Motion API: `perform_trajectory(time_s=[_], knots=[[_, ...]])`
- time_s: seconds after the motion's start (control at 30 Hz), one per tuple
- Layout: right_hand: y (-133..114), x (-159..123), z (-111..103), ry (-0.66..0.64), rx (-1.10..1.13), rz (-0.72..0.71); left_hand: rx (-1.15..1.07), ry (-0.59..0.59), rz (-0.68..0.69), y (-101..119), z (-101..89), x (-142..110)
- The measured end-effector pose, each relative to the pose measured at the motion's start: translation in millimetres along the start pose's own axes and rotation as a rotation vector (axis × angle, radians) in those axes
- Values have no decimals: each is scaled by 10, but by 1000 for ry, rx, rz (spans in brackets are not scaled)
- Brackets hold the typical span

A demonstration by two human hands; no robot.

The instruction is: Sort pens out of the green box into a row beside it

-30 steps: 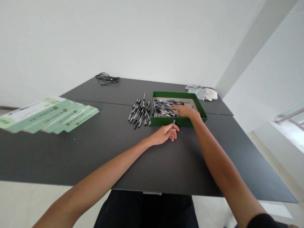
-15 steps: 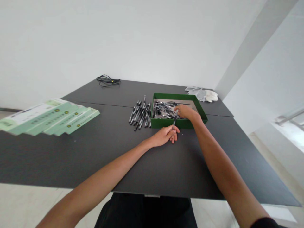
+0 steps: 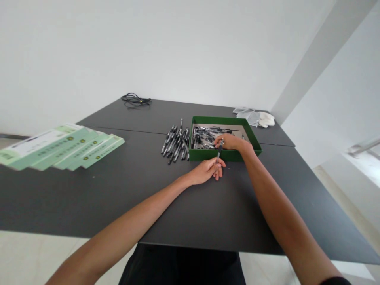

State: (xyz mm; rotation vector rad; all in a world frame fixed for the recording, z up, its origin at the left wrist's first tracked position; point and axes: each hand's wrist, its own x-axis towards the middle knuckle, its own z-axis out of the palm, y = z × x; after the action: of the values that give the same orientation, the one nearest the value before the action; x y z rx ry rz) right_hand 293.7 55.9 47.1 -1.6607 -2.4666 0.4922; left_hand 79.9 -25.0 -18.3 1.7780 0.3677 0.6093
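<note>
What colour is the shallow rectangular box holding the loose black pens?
The box has dark green walls, best seen in the head view.

Plain white workroom — dark work table, loose pens, green printed booklets

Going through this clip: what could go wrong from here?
The black pen stands nearly upright in the left hand, so it might slip and fall against the green tray. The right hand sits over the loose pens in the tray and could disturb them. The pile of pens lying right beside the tray could get knocked and scattered.
</note>
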Motion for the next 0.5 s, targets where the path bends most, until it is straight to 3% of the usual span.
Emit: perform_trajectory(time_s=[0.5], knots=[[80, 69, 37, -67, 61, -96, 12, -6, 5, 15, 3, -21]])
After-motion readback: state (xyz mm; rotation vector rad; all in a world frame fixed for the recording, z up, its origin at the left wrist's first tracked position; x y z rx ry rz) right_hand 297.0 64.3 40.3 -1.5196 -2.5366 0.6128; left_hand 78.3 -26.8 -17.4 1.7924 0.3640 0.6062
